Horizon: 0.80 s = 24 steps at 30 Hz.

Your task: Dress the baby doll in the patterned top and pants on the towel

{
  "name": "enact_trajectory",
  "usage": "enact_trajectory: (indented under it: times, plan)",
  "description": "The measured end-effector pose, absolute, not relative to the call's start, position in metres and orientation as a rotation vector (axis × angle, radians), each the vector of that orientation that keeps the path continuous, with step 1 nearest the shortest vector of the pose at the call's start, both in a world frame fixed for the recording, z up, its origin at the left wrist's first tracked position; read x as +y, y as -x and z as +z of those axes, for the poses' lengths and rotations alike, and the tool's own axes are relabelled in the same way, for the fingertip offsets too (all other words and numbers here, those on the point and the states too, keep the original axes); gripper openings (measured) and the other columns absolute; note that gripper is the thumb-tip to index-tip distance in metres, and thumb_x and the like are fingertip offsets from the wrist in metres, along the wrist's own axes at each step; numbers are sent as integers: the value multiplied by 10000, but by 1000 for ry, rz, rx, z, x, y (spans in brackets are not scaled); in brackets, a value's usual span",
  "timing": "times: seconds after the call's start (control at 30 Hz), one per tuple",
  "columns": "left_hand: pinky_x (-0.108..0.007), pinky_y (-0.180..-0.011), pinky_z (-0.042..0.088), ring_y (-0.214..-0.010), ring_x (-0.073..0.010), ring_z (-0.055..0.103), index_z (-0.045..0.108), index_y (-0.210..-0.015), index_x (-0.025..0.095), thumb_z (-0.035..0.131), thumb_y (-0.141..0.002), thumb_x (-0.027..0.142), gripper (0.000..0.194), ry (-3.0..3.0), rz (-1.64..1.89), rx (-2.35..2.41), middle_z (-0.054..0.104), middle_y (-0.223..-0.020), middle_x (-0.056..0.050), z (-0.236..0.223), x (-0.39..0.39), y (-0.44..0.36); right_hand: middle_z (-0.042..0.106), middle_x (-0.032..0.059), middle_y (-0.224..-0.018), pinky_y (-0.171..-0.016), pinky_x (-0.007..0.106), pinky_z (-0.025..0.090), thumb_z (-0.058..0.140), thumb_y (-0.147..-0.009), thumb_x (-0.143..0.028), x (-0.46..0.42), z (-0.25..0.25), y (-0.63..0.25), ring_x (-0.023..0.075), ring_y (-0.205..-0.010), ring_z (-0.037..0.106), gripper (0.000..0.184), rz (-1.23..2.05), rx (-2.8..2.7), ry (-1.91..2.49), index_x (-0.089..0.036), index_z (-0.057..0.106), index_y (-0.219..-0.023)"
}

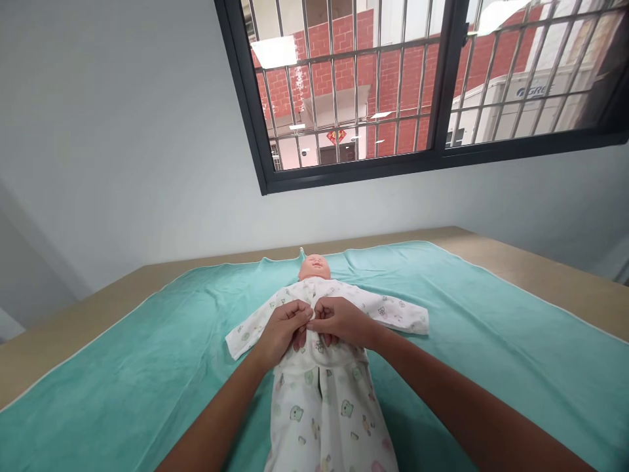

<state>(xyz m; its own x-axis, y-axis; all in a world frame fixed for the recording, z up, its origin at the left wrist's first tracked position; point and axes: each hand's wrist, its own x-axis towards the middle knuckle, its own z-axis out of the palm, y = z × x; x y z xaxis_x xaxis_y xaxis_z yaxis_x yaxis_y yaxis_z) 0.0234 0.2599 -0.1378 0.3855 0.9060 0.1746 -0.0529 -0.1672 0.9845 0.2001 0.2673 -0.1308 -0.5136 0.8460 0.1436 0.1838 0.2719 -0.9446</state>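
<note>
A baby doll (314, 267) lies face up on a teal blanket (147, 367), its head toward the wall. It wears a white printed shirt (388, 308) and matching trousers (324, 413). My left hand (282, 328) and my right hand (341, 321) rest side by side on the doll's chest. Both have their fingers curled and pinch the front edges of the shirt at the middle, fingertips nearly touching. The doll's sleeves spread out to both sides.
The blanket covers a light wooden table (540, 269) that stands against a white wall. A barred black-framed window (442, 85) sits above, with a red brick building outside.
</note>
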Motion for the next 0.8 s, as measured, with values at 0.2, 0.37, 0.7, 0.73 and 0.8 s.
enact_trajectory:
  times: [0.2,0.37,0.7,0.73,0.8]
  plan:
    - [-198,-406,275,-398,-66,396,511,-669,161,606,-833,382,291,-1408,1002,732,416,-501,57,-138,263,-19,566,-45,-496,-431,208,412,631,-775,-382,267,-130,-199,104,-437,512,242,1274,-1905,958,-198,500,-687]
    - [-190,-422,255,-420,-52,373,499,-655,154,651,-805,356,294,-1310,962,669,390,-524,63,-138,265,-15,571,-37,-511,-435,212,424,639,-771,-411,267,-132,-198,102,-436,508,258,1280,-1864,926,-193,521,-701]
    - [-191,-406,334,-405,-73,437,542,-702,151,642,-809,403,292,-1287,925,689,491,-511,31,-142,269,-12,594,-15,-556,-471,211,441,541,-840,-480,267,-122,-204,98,-465,532,345,1348,-1971,887,-167,596,-705]
    - [-192,-407,347,-407,-77,450,544,-707,151,636,-814,409,294,-1299,919,692,502,-518,28,-142,269,-12,594,-11,-556,-475,212,440,513,-857,-484,267,-122,-205,97,-464,530,368,1345,-1976,883,-164,605,-702]
    - [-191,-404,360,-401,-76,451,548,-709,153,629,-818,415,295,-1321,921,702,497,-507,33,-140,268,-12,592,-12,-553,-486,212,440,517,-856,-477,266,-121,-206,97,-468,530,362,1329,-1975,887,-164,623,-709]
